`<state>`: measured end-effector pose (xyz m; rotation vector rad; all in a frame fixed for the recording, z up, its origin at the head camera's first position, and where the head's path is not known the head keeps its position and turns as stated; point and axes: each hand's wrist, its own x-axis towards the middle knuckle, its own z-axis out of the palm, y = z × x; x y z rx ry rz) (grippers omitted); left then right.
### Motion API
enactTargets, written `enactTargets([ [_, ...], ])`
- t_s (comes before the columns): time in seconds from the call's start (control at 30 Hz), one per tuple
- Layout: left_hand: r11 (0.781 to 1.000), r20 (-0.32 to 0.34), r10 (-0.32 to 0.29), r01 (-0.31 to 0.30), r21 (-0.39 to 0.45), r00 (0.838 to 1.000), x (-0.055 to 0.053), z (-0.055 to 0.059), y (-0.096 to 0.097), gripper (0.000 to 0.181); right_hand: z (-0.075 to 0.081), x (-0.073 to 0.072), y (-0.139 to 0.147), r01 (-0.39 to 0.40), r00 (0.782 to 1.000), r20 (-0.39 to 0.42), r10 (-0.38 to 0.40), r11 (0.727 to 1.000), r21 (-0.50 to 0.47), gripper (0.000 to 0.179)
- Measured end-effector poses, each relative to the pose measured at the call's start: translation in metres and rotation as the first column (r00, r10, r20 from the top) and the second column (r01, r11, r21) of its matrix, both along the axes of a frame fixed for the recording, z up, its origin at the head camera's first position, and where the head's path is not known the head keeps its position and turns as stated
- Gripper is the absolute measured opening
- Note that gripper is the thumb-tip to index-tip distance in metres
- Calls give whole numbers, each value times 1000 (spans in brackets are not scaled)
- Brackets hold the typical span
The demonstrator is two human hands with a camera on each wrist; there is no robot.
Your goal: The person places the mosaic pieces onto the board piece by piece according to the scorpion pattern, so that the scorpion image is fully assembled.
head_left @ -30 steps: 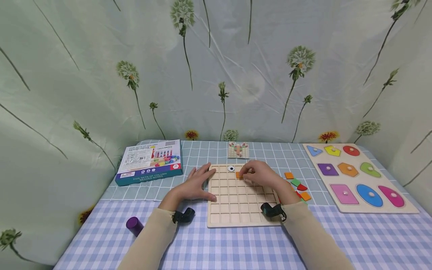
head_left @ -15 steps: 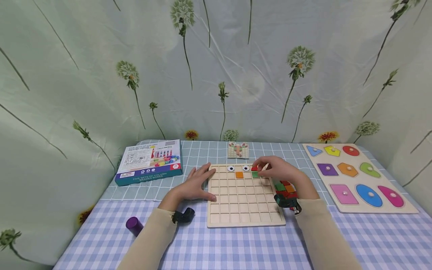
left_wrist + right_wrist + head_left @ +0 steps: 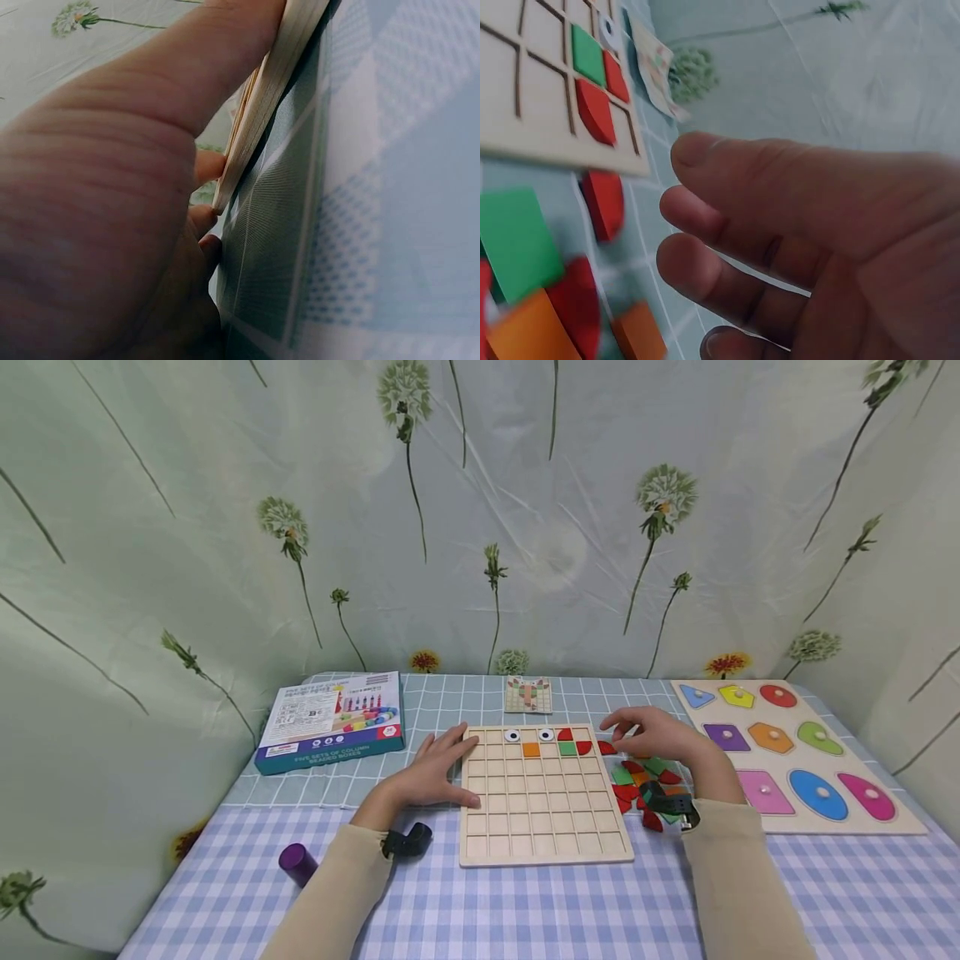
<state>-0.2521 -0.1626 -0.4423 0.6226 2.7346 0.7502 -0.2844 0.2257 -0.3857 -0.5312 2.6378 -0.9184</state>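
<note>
A wooden grid board point(image 3: 540, 810) lies on the table. My left hand point(image 3: 431, 770) rests at its left edge, fingers and thumb spread; the left wrist view shows the thumb point(image 3: 225, 45) against the board's side. Along the board's far rows sit two eye tiles point(image 3: 546, 736), an orange square tile point(image 3: 531, 749), a green square tile point(image 3: 567, 748) and two red rounded tiles point(image 3: 584, 748). Just off the right edge lies a loose red tile point(image 3: 604, 204). Close beside it, my right hand point(image 3: 652, 735) hovers with loosely bent fingers and nothing between them.
Several loose red, green and orange tiles point(image 3: 624, 793) lie right of the board, partly under my right wrist. A pattern card point(image 3: 528, 695) is behind it. A knob shape puzzle point(image 3: 795, 777) stands right, a boxed bead set point(image 3: 330, 718) left, a purple cylinder point(image 3: 297, 863) near my left sleeve.
My right hand has moved right, from the orange tile past the green tile to off the board's right edge. The eye, red and green tiles it covered now show. My left hand stays put.
</note>
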Motion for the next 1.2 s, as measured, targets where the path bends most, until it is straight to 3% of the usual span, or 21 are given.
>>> enactTargets([
  [0.3,1000,-2,-6,6,3,1000,-2,-1,-1,103,-2,2,29,57,998,0,-57,998,-3,37],
  [0.63,1000,-10,-7,7,-2,1000,-1,0,0,103,-17,-1,38,146,988,46,-149,988,47,43],
  [1.2,1000,-4,8,-8,2,1000,-1,0,1,103,-29,-2,40,102,994,44,-104,993,52,39],
])
